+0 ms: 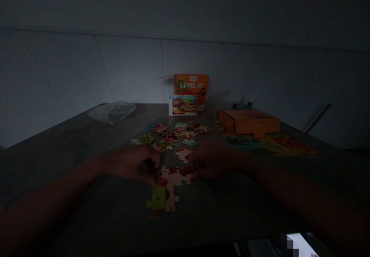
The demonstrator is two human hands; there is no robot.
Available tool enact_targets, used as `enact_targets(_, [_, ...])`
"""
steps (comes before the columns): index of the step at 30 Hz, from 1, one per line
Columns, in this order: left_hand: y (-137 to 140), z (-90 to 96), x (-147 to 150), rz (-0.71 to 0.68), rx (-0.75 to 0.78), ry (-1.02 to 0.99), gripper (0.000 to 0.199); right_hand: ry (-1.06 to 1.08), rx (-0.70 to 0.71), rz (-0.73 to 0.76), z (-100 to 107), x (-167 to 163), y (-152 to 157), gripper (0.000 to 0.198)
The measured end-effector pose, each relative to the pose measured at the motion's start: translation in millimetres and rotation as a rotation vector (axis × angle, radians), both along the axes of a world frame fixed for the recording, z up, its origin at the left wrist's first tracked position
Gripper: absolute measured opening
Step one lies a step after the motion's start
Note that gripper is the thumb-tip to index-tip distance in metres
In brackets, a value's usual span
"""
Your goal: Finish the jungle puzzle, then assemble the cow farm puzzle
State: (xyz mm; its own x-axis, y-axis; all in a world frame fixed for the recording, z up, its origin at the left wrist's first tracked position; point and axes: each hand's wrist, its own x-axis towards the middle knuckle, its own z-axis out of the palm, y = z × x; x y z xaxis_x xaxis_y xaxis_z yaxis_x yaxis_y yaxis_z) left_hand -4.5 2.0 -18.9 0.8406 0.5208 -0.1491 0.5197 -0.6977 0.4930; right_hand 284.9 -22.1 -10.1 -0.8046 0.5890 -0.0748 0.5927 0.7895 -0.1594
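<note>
Lighting is dim. A joined puzzle section [170, 187] showing part of a cow lies flat toward the table's [72, 145] near edge. The left hand [131, 163] is at the section's left side, thumb and forefinger curved and parted. The right hand [215, 159] is at its right end, fingers bent; whether they pinch a piece cannot be told in this shadow. A loose piece [182, 154] lies just beside the right fingers. Beyond is a heap of pieces [187, 129]. Toward the far edge, a picture card [184, 105] stands before an upright orange box [192, 80]; a clear plastic bag [115, 112] lies near the far left corner.
</note>
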Motion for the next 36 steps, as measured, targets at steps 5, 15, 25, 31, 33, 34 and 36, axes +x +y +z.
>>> enact_targets(5, [4,4.5,-8,0.027,-0.019,0.069,0.017,-0.017,-0.016,0.047,1,0,0,0.018])
enact_targets(15, [3,-1.5,0,-0.013,0.036,0.034,0.007,0.019,-0.080,0.040,-3,-2,3,0.009])
enact_targets(25, [4,-5.0,0,-0.032,0.092,-0.038,0.011,0.072,-0.124,0.038,-7,-2,6,0.013])
enact_targets(31, [2,-3.1,2,-0.027,0.087,-0.004,0.014,0.109,-0.133,0.054,-13,-3,7,0.015])
enact_targets(33, [2,-2.6,2,-0.021,0.082,-0.009,0.014,0.121,-0.125,0.058,-15,0,10,0.019])
enact_targets(34, [1,-2.4,2,-0.020,0.075,-0.016,0.014,0.147,-0.108,0.056,-15,2,13,0.020])
enact_targets(36, [1,-2.1,2,-0.025,0.066,-0.029,0.013,0.250,-0.018,-0.002,-15,10,24,0.019])
